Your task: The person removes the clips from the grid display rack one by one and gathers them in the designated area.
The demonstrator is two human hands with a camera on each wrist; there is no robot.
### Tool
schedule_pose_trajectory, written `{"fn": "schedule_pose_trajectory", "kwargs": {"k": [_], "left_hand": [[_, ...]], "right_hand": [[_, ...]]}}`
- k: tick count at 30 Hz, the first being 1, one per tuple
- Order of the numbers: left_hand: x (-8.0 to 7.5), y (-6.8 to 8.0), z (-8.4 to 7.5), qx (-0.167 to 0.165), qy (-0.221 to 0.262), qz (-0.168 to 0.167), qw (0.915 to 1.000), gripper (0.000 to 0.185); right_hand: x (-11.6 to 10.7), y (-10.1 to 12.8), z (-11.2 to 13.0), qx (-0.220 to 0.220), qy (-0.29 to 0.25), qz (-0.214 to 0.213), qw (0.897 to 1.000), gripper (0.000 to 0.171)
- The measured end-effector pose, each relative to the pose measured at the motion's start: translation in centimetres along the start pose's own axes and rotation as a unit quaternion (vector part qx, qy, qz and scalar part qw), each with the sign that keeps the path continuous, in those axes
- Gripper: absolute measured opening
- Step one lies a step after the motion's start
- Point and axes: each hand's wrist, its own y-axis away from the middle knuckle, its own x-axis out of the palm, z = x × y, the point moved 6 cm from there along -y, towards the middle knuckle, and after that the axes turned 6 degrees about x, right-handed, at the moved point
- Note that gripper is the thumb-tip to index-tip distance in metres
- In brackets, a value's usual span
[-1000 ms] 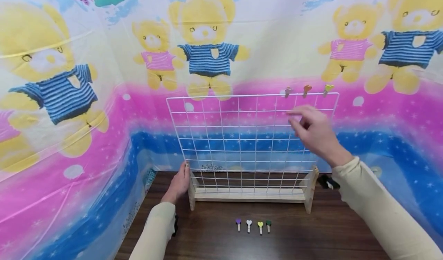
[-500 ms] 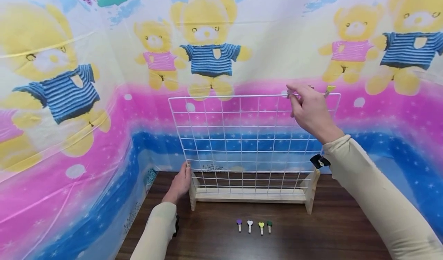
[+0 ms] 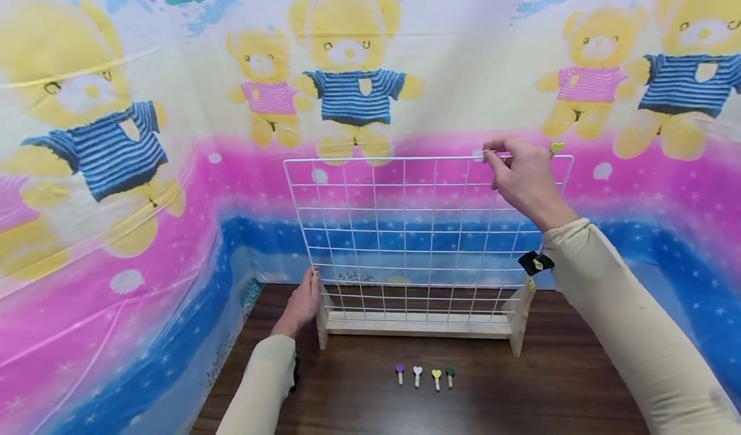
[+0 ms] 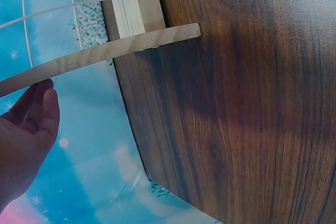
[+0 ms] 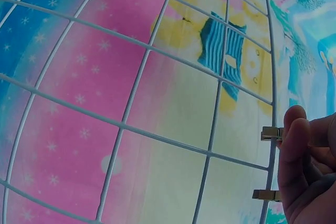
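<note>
Fingertips of the right hand (image 3: 523,177) curl together at the top wire of the white grid panel (image 3: 405,229), pinching a small wooden clip (image 5: 270,134) that sits on that upper rim; in the right wrist view the pale wood end of this clip pokes out beside the thumb, and a second clip (image 5: 265,195) shows clamped to the same wire just beside it. Further right along the rim stands a clip with a yellow heart top (image 3: 556,147), near the corner. The panel is thin coated wire in square cells, standing upright in a slotted base of light, unfinished wood (image 3: 419,324) with flat plank feet. The left hand (image 3: 301,306) lies against the base's left foot, its fingers fairly straight and resting along the wood, gripping nothing. On the dark, grained wooden table (image 3: 550,396) in front of the base lies a row of four small heart clips (image 3: 425,376): purple, white, yellow and green, side by side and apart. Behind all this hangs a glossy plastic sheet (image 3: 116,165) printed with yellow bears in striped shirts. Compared with a second ago, the right hand has risen from the middle of the grid to its top edge and now covers two of the clips there; the left hand and the row on the table have stayed put.
</note>
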Motion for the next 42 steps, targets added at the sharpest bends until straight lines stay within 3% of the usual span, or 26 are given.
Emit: {"fn": "schedule_pose_trajectory", "kwargs": {"k": [12, 18, 26, 31, 36, 42], "left_hand": [[0.0, -0.1, 0.2, -0.008, 0.003, -0.008, 0.9999, 0.052], [0.1, 0.0, 0.2, -0.012, -0.004, 0.0, 0.9999, 0.051], [0.1, 0.1, 0.0, -0.011, -0.012, -0.002, 0.9999, 0.051], [0.1, 0.0, 0.2, -0.011, -0.02, -0.005, 0.9997, 0.05], [0.1, 0.1, 0.2, -0.013, -0.021, -0.006, 0.9997, 0.051], [0.1, 0.2, 0.1, -0.004, -0.028, -0.006, 0.9996, 0.051]], "right_hand": [[-1.7, 1.3, 1.7, -0.083, 0.0, -0.059, 0.995, 0.016], [-1.2, 3.6, 1.6, -0.112, 0.015, -0.041, 0.993, 0.018], [1.1, 6.2, -1.4, -0.051, -0.031, 0.034, 0.998, 0.023], [2.8, 8.5, -2.7, -0.028, -0.043, 0.087, 0.995, 0.025], [4.6, 10.8, -3.7, -0.024, -0.038, 0.12, 0.992, 0.021], [6.5, 13.4, -5.7, 0.009, -0.041, 0.156, 0.987, 0.018]]}}
